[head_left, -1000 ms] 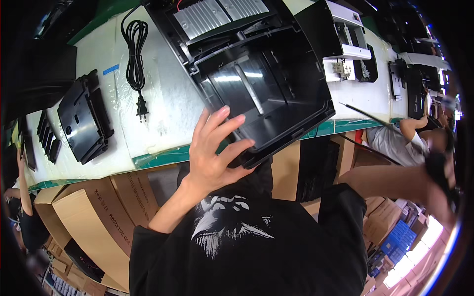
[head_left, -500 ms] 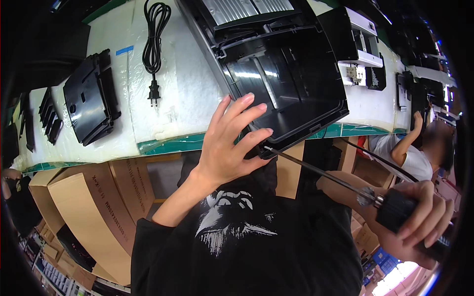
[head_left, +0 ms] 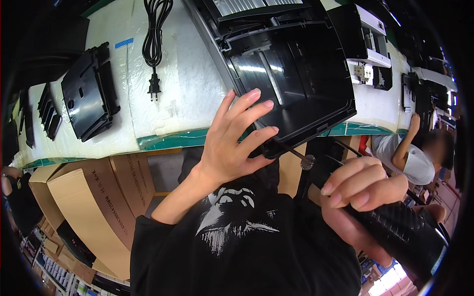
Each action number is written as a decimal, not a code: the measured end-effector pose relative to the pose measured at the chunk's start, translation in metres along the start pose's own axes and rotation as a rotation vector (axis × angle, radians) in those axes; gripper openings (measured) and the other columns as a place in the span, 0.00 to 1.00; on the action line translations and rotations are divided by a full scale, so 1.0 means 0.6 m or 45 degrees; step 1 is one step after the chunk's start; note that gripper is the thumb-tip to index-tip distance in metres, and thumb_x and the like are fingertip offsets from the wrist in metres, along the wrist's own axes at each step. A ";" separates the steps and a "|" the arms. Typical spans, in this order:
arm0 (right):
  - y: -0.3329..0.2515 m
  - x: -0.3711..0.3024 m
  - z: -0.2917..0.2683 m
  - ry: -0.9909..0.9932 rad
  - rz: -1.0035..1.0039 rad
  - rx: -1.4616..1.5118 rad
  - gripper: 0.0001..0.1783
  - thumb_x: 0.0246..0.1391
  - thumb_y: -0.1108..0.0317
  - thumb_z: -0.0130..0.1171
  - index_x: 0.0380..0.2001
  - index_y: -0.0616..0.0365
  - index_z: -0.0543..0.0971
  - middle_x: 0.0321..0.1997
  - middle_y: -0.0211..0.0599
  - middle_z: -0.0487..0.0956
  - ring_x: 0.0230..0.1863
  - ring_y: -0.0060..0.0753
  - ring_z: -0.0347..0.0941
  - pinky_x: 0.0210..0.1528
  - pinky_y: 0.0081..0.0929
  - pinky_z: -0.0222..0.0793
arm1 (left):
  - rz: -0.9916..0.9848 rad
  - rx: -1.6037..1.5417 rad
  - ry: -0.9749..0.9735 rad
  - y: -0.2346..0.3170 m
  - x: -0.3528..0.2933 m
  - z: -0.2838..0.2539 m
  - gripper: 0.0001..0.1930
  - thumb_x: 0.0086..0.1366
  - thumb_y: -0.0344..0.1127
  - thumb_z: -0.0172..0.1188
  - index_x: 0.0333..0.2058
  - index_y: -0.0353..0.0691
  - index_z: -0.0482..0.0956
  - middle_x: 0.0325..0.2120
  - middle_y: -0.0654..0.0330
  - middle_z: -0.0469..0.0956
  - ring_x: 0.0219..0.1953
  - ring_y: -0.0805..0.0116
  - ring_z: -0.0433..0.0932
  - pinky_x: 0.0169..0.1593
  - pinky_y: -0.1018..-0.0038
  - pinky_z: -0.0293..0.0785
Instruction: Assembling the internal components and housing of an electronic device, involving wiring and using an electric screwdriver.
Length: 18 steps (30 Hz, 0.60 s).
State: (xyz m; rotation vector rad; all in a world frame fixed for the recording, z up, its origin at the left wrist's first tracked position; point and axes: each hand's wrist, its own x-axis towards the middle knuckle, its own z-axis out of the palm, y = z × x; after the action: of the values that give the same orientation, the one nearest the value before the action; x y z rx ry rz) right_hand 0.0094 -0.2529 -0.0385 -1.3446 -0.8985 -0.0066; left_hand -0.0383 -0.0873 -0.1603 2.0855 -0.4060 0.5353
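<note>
A large black plastic housing (head_left: 316, 89) with an open hollow lies tilted at the table's near edge. Against its near left corner rests my left hand (head_left: 229, 135), fingers spread over the rim and thumb low by the corner. Closed around a black electric screwdriver (head_left: 395, 227) is my right hand (head_left: 368, 185), at the lower right. The screwdriver's long thin bit (head_left: 292, 150) reaches left to the housing's near corner, where its tip is hidden.
A coiled black power cord (head_left: 155, 44) and a black panel (head_left: 89, 96) lie on the plastic-covered table (head_left: 187, 98). Slatted black parts (head_left: 48, 113) sit further left. A white and black unit (head_left: 368, 39) stands right. Below are cardboard boxes (head_left: 89, 212); another person (head_left: 410, 153) is at right.
My right hand has brought the screwdriver leftward and closer, its bit now in against the housing's corner. The housing has shifted slightly right and down; my left hand stays on it.
</note>
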 end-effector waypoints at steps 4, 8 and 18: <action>0.030 0.002 0.055 0.416 -0.286 0.075 0.37 0.47 0.33 0.54 0.26 0.64 0.66 0.25 0.38 0.69 0.15 0.31 0.68 0.16 0.20 0.69 | -0.007 -0.008 0.006 -0.004 -0.006 -0.001 0.28 0.29 0.35 0.71 0.37 0.47 0.75 0.52 0.59 0.69 0.59 0.52 0.64 0.58 0.46 0.60; 0.028 -0.012 0.040 0.326 -0.227 -0.005 0.38 0.48 0.32 0.51 0.25 0.65 0.65 0.24 0.38 0.68 0.15 0.31 0.69 0.14 0.21 0.69 | -0.005 -0.051 0.031 -0.005 -0.005 0.005 0.29 0.28 0.35 0.70 0.37 0.46 0.75 0.52 0.59 0.69 0.59 0.51 0.63 0.58 0.46 0.59; 0.054 -0.009 0.053 0.065 -0.192 0.103 0.15 0.39 0.68 0.59 0.30 0.58 0.65 0.20 0.43 0.74 0.17 0.38 0.73 0.12 0.20 0.67 | -0.032 -0.267 -0.015 -0.010 -0.019 0.010 0.26 0.38 0.39 0.70 0.41 0.47 0.75 0.54 0.57 0.68 0.61 0.48 0.60 0.61 0.43 0.52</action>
State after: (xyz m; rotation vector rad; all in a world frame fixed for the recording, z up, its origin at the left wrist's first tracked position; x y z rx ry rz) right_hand 0.0039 -0.2200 -0.0697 -1.1946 -0.9456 -0.1196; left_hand -0.0437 -0.0885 -0.1734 1.8903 -0.4240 0.4462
